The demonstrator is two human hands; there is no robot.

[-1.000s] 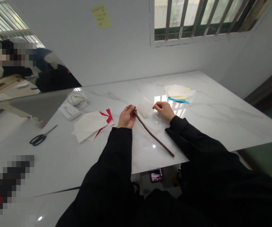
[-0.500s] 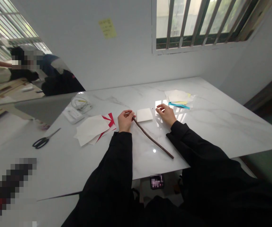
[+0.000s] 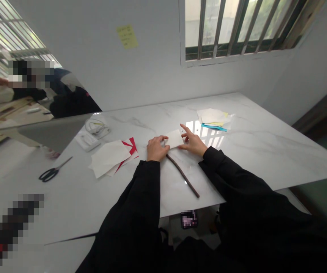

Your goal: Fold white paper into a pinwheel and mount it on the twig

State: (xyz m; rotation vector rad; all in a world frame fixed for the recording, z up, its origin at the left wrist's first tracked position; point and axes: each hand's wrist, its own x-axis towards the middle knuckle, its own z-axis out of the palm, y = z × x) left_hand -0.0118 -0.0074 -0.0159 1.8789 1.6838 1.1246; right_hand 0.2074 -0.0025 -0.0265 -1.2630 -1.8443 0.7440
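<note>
A small square of white paper (image 3: 173, 138) is between my two hands on the marble-patterned table. My left hand (image 3: 157, 148) is closed at its left edge, with thumb and fingers at the paper. My right hand (image 3: 194, 141) pinches the right edge, its index finger stretched up and away. From beside my left thumb a thin brown stick (image 3: 183, 173) slants down toward the table's front edge. The stick's upper end is partly hidden at my left hand and the paper, so I cannot tell whether the thumb touches it.
White and red paper sheets (image 3: 113, 157) lie left of my left hand. Black-handled scissors (image 3: 49, 174) and a white charger-like box with cable (image 3: 87, 140) are farther left. Beyond my right hand sit cream, yellow and blue papers (image 3: 212, 116). Another person (image 3: 66, 91) is at the far left.
My right hand has moved left onto the paper's right edge. My left hand has shifted from the stick's end to the paper. The stick's lower end has swung left and nearer.
</note>
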